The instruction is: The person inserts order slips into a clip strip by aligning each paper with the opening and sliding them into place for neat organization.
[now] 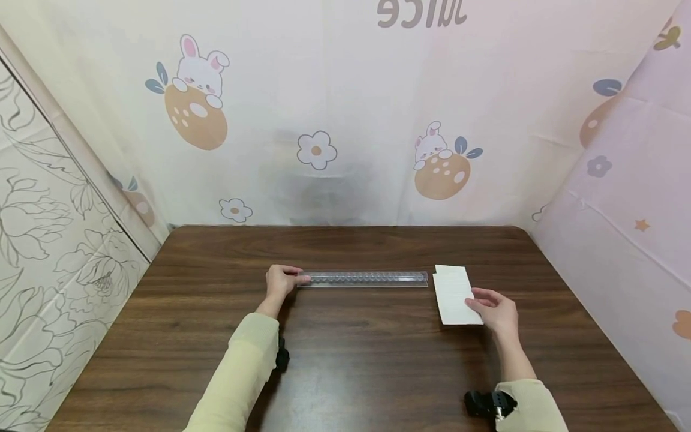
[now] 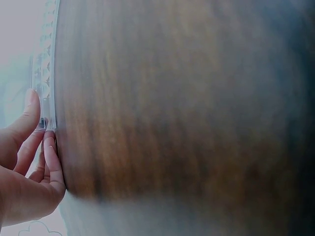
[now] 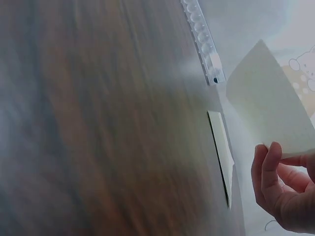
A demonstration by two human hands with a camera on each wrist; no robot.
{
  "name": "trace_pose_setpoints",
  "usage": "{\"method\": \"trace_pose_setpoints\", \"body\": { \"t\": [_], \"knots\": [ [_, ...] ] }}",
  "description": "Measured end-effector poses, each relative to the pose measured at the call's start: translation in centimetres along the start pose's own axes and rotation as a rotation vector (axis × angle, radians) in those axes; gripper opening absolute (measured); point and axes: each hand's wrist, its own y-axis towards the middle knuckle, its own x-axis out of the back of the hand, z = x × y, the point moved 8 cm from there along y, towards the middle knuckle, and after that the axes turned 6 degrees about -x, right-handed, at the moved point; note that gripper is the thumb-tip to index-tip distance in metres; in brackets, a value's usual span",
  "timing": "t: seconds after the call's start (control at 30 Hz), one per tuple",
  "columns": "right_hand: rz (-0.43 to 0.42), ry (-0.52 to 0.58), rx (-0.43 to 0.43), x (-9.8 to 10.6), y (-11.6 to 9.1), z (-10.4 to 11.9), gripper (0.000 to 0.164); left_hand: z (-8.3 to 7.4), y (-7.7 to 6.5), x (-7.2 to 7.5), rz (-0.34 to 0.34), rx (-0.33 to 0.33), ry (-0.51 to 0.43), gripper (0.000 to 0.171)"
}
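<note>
A long clear plastic strip (image 1: 367, 279) with a row of round bumps lies crosswise on the brown table. My left hand (image 1: 279, 285) pinches its left end, thumb on one side and fingers on the other, as the left wrist view shows. To the right of the strip, my right hand (image 1: 498, 311) holds a pale sheet of paper (image 1: 456, 303) by its edge, between thumb and fingers. In the right wrist view, this sheet (image 3: 270, 98) is raised off the table. Below it lies another pale paper piece (image 3: 221, 147), mostly covered in the head view.
The wooden table (image 1: 345, 354) has rounded back corners. Behind it hangs a pale curtain (image 1: 356, 90) printed with rabbits and flowers, and similar cloth hangs at both sides. Each wrist carries a black camera mount (image 1: 488, 404).
</note>
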Motion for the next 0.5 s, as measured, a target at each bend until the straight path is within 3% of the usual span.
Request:
{"method": "trace_pose_setpoints", "body": {
  "t": [0.27, 0.5],
  "knots": [
    [0.046, 0.065, 0.011, -1.1, -0.9, 0.4, 0.044, -0.1, 0.1, 0.1, -0.018, 0.004, 0.010, 0.025],
    [0.065, 0.077, -0.040, -1.6, -1.5, 0.2, 0.044, 0.0, 0.1, 0.0, -0.021, -0.001, 0.015, 0.025]
  ]
}}
